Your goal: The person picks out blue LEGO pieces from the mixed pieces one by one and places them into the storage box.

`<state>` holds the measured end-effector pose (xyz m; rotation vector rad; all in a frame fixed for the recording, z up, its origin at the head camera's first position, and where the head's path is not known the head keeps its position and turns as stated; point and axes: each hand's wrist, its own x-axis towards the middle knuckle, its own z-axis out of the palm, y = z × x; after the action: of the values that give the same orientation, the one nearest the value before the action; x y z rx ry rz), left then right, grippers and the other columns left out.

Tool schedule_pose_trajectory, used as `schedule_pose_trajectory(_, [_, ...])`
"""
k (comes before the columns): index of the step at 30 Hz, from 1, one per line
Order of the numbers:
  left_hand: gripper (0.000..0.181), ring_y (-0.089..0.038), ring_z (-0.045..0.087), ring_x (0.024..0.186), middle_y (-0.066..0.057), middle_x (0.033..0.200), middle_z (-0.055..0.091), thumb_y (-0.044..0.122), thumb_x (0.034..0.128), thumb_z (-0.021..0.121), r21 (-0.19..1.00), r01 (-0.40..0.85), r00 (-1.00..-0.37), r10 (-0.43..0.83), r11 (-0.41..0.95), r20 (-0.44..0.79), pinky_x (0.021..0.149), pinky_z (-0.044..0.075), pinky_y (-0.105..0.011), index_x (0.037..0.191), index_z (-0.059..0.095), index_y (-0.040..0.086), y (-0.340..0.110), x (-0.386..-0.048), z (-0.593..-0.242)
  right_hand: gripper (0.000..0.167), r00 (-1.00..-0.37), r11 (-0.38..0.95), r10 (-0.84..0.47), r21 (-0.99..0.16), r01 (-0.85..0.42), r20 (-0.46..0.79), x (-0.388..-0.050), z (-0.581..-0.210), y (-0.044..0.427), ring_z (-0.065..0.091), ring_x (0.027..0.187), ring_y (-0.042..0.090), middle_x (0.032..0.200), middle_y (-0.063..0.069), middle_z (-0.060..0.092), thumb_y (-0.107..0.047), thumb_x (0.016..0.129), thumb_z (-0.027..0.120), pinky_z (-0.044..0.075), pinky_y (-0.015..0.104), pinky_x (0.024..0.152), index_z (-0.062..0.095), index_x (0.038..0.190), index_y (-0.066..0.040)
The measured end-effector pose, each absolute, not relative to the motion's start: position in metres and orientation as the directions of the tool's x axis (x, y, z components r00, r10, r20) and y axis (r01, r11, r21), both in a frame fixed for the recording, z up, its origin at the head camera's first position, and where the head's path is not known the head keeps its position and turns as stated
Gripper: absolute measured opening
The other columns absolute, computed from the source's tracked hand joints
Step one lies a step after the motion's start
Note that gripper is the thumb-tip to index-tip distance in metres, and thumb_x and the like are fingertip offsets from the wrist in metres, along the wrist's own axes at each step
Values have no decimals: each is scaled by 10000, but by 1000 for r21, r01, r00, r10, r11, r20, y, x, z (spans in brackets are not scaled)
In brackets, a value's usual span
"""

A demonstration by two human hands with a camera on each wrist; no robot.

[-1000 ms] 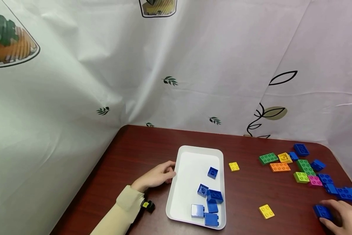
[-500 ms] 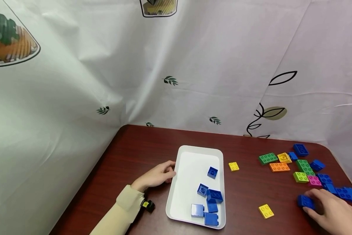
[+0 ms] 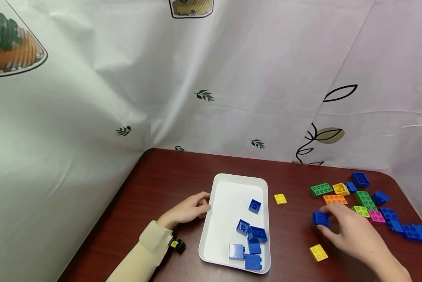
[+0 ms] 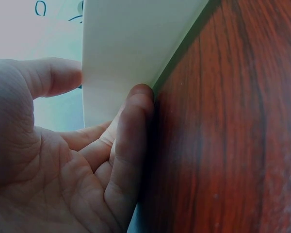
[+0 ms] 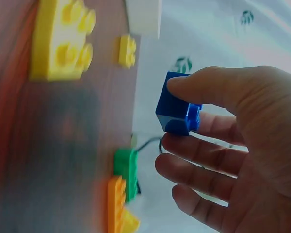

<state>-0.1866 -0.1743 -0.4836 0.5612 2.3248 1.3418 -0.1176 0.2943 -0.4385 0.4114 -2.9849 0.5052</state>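
“Blue brick point(image 3: 320, 218) in mind, then: reading from the left, where might we slip up?”

“Our left hand point(image 3: 186, 211) holds the white tray point(image 3: 225, 203) lightly, we judge, thumb at the rim and fingers against the outer wall. Should that hold slacken, a knock could slide the tray.”

“And inside it?”

“Six loose bricks point(image 3: 236, 252), all blue, mostly crowded towards the lower right. Anything landing on that cluster might bounce or perch badly.”

“Beyond the tray?”

“One small yellow brick point(image 3: 280, 199) just past its right side, and a second yellow brick point(image 3: 318, 253) nearer us, below the blue one. A low sweep could clip either.”

“What of our grip?”

“Our right hand point(image 3: 350, 229) pinches the blue brick above the table, thumb across one face, fingers on the far side, where we cannot see the contact well. Smooth plastic, little surface: a twist or an easing thumb could spin it out.”

“Farthest right?”

“An orange brick point(image 3: 335, 199) and a lime brick point(image 3: 361, 211) lie past our knuckles. Swinging back too low, we could scatter them.”
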Motion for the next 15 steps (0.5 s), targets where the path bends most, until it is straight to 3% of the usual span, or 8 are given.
schedule_pose_trajectory(4, [427, -159, 572, 696, -46, 782, 600, 168, 1005, 562, 875, 143, -839, 526, 463, -141, 647, 473, -270, 1402, 506, 18, -174, -187, -483, 414, -941, 896, -287, -297, -330, 180, -123, -436, 273, 592, 788, 105, 949, -50, 644, -292, 715, 917, 556, 376, 681, 661, 1023, -190])
schedule_pose_trajectory(15, [433, -164, 560, 695, -51, 779, 595, 178, 1004, 563, 876, 129, -841, 519, 464, -152, 642, 459, -264, 1403, 507, 20, -175, -187, -484, 367, -926, 866, -334, -330, -376, 178, -135, -434, 221, 574, 789, 89, 942, -94, 624, -324, 749, 897, 545, 301, 684, 670, 1020, -225])
